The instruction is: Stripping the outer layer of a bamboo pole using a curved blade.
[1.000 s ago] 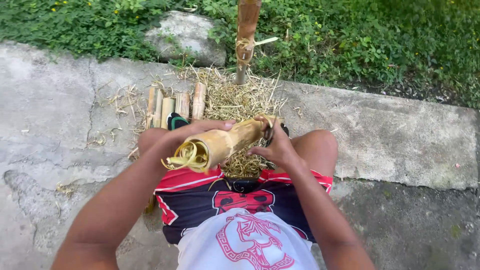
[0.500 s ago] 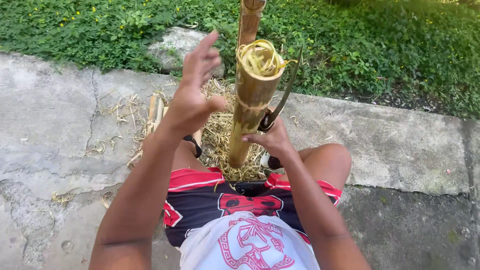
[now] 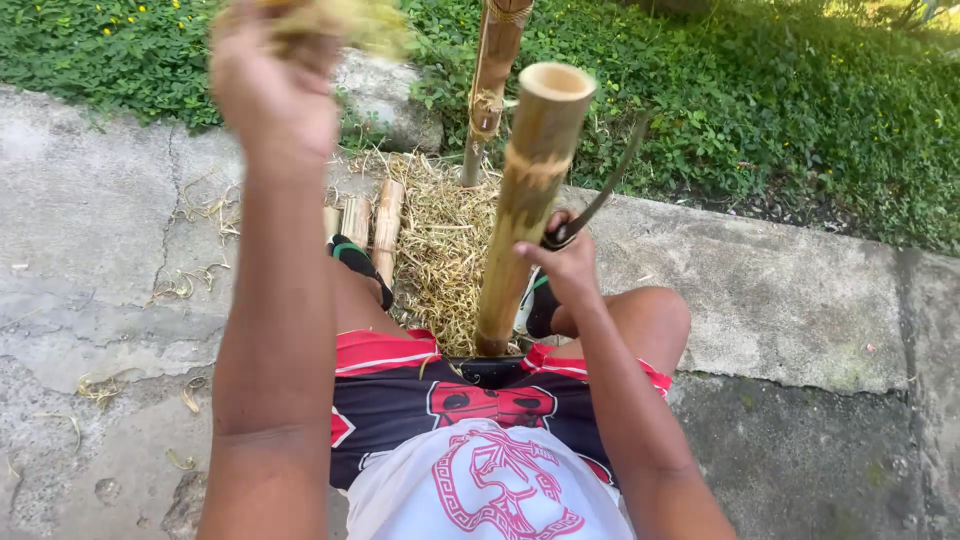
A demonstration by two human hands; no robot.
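Bamboo tube (image 3: 525, 200) upright, hollow top open (inside unseen) | right hand (image 3: 565, 265) fingers clasp it plus curved knife (image 3: 595, 205) | left hand (image 3: 275, 85) raised, fingers closed on blurred yellow shavings (image 3: 345, 18)

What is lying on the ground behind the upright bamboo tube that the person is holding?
Behind the bamboo tube lies a heap of dry shavings, with short cut bamboo pieces at its left edge. The tube, the right hand and the legs cover part of the heap.
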